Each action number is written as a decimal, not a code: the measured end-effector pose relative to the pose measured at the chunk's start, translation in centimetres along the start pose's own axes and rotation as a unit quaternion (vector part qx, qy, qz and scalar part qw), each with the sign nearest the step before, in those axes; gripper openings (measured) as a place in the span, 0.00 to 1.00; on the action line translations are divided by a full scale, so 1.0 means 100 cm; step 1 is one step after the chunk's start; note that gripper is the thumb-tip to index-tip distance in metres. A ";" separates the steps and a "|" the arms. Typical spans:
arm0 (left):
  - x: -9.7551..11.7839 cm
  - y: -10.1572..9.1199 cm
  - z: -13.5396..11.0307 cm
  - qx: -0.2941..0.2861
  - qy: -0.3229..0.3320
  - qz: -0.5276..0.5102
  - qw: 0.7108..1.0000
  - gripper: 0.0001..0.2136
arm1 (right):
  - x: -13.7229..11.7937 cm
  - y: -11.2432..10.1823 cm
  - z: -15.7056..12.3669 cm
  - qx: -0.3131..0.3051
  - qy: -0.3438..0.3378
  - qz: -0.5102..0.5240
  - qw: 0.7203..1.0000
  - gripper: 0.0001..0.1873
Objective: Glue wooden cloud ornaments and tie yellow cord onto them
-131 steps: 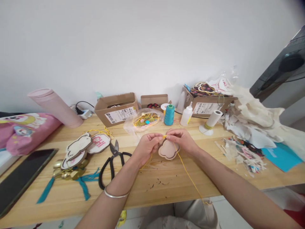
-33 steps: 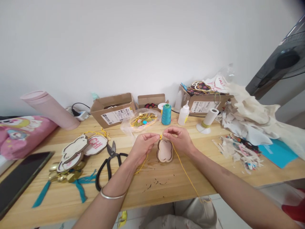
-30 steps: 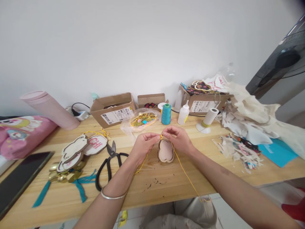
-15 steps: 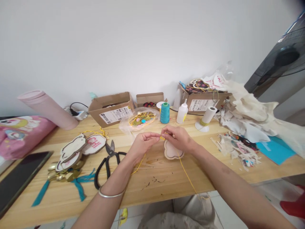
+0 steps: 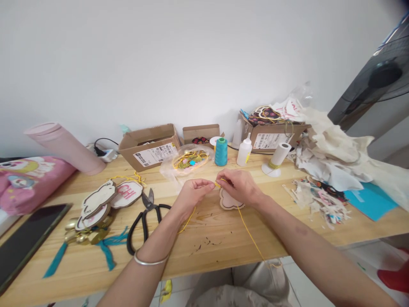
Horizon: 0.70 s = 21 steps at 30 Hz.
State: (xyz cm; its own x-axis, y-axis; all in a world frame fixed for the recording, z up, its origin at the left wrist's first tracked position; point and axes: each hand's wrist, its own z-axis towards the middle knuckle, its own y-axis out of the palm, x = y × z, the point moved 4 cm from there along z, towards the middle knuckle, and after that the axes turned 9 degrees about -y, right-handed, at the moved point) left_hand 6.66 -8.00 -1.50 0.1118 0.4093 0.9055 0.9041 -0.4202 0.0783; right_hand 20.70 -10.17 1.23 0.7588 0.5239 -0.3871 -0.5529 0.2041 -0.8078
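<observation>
My left hand (image 5: 194,194) pinches a yellow cord (image 5: 249,230) between thumb and fingertips. Right beside it, my right hand (image 5: 238,185) pinches the same cord, the fingertips of both nearly meeting. Below my right hand a cream, cloud-shaped fabric piece (image 5: 228,200) hangs or rests close to the table; the hand covers its upper part. One cord end runs down over the table's front edge, another passes by my left wrist. Black-handled scissors (image 5: 148,213) lie partly open left of my left forearm.
Left are more cloud-shaped pieces (image 5: 99,198), gold bells (image 5: 81,234) with teal tassels, and a phone (image 5: 28,243). Behind stand cardboard boxes (image 5: 150,149), a teal thread spool (image 5: 221,152), a glue bottle (image 5: 244,151) and a white roll (image 5: 278,157). Fabric scraps (image 5: 319,200) lie right.
The cloud-shaped piece has shifted slightly up and left under my right hand. Both hands keep their pinch on the cord, with small finger movements.
</observation>
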 end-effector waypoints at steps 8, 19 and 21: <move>0.000 0.001 -0.001 -0.060 -0.022 -0.053 0.997 0.12 | -0.002 0.002 -0.001 0.018 0.004 0.067 0.998 0.06; -0.002 0.000 0.001 -0.030 -0.002 -0.017 0.999 0.12 | -0.002 0.006 -0.003 0.054 0.012 0.110 0.992 0.04; -0.002 0.000 0.001 -0.029 0.001 -0.019 0.999 0.12 | -0.002 0.006 -0.003 0.062 0.010 0.110 0.992 0.04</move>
State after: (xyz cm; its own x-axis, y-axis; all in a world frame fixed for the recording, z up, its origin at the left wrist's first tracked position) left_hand 6.68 -8.02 -1.67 0.0762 0.4241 0.9024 0.8826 -0.4498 0.1368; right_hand 20.32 -10.38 0.72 0.6219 0.5498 -0.5576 -0.7424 0.1876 -0.6431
